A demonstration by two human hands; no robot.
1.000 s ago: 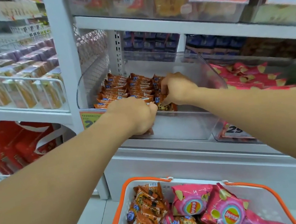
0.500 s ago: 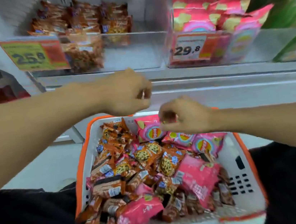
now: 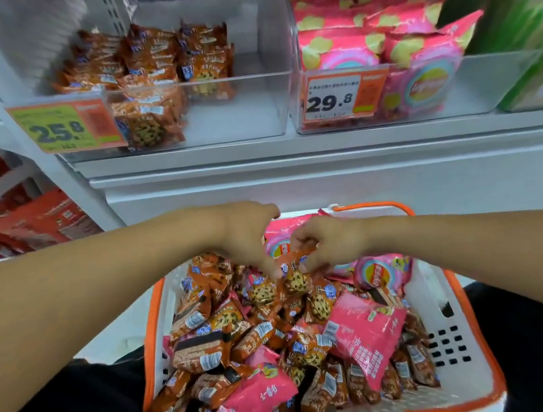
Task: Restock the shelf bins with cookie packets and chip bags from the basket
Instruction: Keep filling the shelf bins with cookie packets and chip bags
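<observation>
Two hands meet over one cookie packet (image 3: 295,277) at the far middle of the basket (image 3: 460,336), just above centre frame. The right hand (image 3: 331,241) pinches the packet's upper edge between thumb and curled fingers. The left hand (image 3: 250,239) reaches down beside it with fingers pointing into the pile; whether they grip the same packet or its neighbour I cannot tell, since motion blur and the hand's own back hide the fingertips.

A second ago both hands were up in the cookie bin (image 3: 202,111), settling packets into its front row; half a second ago they were dropping toward the basket, loosely closed and holding nothing. Now they are down among the stock, so one delivery is finished and the next pick is beginning.

That packet is small, glossy orange-brown film with a chocolate-chip cookie printed on its face and a blue mark near the top, tilted up out of the heap. Around it lie many more of the same kind, mixed with pink chip bags (image 3: 366,335), some face down with their label panels showing. The basket is white with an orange rim, and looks well filled, so much restocking remains.

In the upper part of the frame, the cookie bin at left is filled only on its left side, while the chip bin (image 3: 505,78) to its right is packed with pink bags. Price tags reading 25.8 (image 3: 63,127) and 29.8 (image 3: 335,99) hang on the bin fronts.
</observation>
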